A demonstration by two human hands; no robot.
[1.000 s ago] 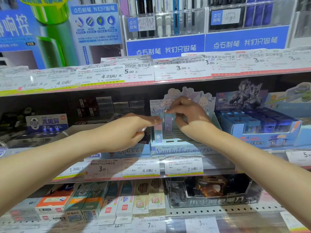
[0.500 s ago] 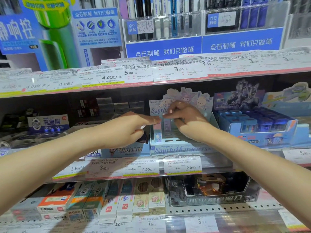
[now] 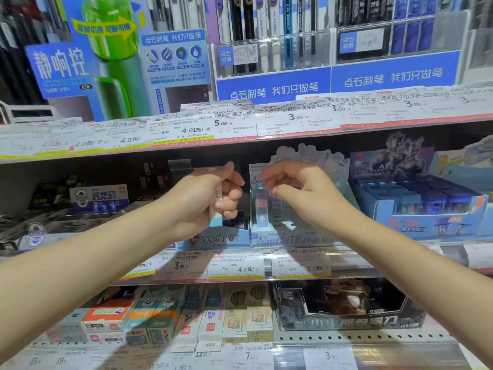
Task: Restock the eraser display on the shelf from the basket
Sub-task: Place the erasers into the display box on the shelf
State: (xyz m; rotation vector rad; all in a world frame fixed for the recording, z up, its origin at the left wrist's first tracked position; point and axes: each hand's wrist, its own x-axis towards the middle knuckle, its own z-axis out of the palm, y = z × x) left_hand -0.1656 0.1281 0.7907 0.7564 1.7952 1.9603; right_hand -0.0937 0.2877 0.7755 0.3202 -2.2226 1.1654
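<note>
Left hand (image 3: pixel 205 198): fingers curled round upright erasers (image 3: pixel 216 206), long axis vertical. Right hand (image 3: pixel 298 193): fingertips pinched narrow above the display (image 3: pixel 290 236), contents unclear. Display lies right of the held erasers; right hand nearer. Basket unseen

We note that the left hand (image 3: pixel 205 198) covers most of the erasers (image 3: pixel 216 206) it grips, so we cannot count them. The right hand (image 3: pixel 301 193) hides the display box (image 3: pixel 288 237) interior. Box lettering is blurred. Both forearms are cut off at the frame edges.
</note>
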